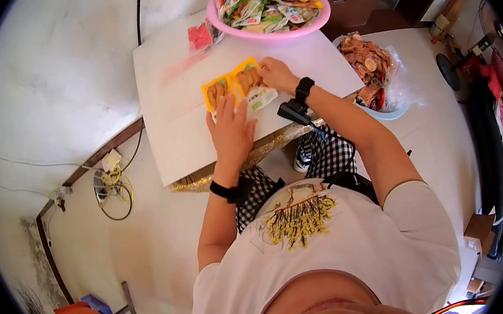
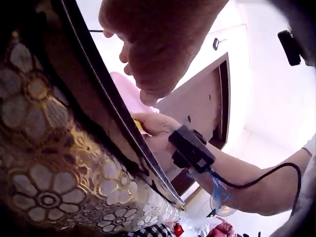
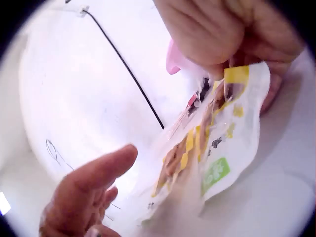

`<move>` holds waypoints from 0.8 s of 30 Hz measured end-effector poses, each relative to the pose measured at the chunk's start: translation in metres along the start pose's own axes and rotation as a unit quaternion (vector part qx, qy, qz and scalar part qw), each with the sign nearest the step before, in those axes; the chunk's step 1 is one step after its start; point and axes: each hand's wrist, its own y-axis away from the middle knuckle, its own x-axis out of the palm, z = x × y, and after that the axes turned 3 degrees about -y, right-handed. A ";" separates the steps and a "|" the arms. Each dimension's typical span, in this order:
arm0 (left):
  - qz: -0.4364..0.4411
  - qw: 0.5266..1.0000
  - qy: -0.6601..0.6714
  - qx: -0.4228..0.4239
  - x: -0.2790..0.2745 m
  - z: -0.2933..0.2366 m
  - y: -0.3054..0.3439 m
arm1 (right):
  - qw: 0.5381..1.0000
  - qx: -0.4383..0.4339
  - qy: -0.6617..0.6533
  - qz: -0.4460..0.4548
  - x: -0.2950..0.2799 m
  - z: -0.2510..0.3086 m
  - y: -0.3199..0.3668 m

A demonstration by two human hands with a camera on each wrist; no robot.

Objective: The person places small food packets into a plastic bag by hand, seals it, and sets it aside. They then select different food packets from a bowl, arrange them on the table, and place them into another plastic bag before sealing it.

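Note:
Two yellow-edged snack packets with brown food showing through lie side by side on a white tabletop. A white packet part with a green label shows beside the right-hand one. My right hand pinches a packet by its top edge; in the right wrist view that packet stands tilted, its white and green side showing. My left hand reaches over the near edge of the left packet with its fingers extended. In the right wrist view the left hand shows its thumb apart from the fingers.
A pink basin heaped with packets stands at the table's far side, a red-labelled packet near it. Right of the table, a light blue basin holds more packets in clear plastic. Patterned gold cloth hangs under the table edge.

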 end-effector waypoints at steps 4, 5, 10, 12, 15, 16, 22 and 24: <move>0.058 0.997 -0.011 0.039 0.007 -0.021 -0.005 | 0.978 -0.175 0.118 0.009 -0.025 0.021 0.016; 0.070 0.996 -0.015 0.044 0.008 -0.024 -0.005 | 0.973 -0.187 0.138 0.014 -0.039 0.034 0.019; 0.103 0.995 0.007 0.011 0.008 -0.026 -0.009 | 0.954 -0.192 0.229 -0.005 -0.123 0.080 -0.007; 0.103 0.995 0.012 0.007 0.008 -0.026 -0.009 | 0.929 -0.204 0.294 -0.096 -0.152 0.076 -0.033; 0.103 0.995 0.009 -0.002 0.007 -0.027 -0.011 | 0.882 -0.210 0.405 -0.117 -0.185 0.061 -0.067; 0.104 0.995 0.007 -0.005 0.008 -0.027 -0.011 | 0.873 -0.205 0.426 -0.116 -0.189 0.052 -0.077; 0.095 0.995 0.003 -0.006 0.010 -0.026 -0.010 | 0.854 -0.175 0.485 -0.073 -0.198 0.018 -0.107; 0.090 0.996 0.004 -0.005 0.010 -0.026 -0.010 | 0.857 -0.187 0.476 -0.067 -0.206 0.014 -0.113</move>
